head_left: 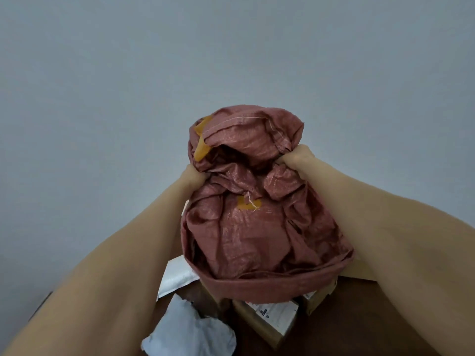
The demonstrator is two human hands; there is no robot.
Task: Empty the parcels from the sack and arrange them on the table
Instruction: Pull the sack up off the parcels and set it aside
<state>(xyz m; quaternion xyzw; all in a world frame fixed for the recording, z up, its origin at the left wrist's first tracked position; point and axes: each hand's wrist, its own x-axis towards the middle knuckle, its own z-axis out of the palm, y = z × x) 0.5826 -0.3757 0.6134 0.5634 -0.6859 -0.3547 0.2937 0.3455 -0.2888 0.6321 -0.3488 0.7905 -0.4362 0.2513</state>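
Note:
A reddish-brown woven sack with orange tape patches is held up in front of me, mouth downward. My left hand grips its bunched cloth on the left side, and my right hand grips the bunched cloth on the right. Under the sack's open rim lie parcels: a cardboard box with a white label, a white padded envelope, and a crumpled grey-white poly bag. They rest on a dark brown table. The sack hides what is still inside it.
A second cardboard box peeks out under the sack's right rim, with a flat cardboard piece behind it. A plain grey wall fills the background. My forearms frame the pile on both sides.

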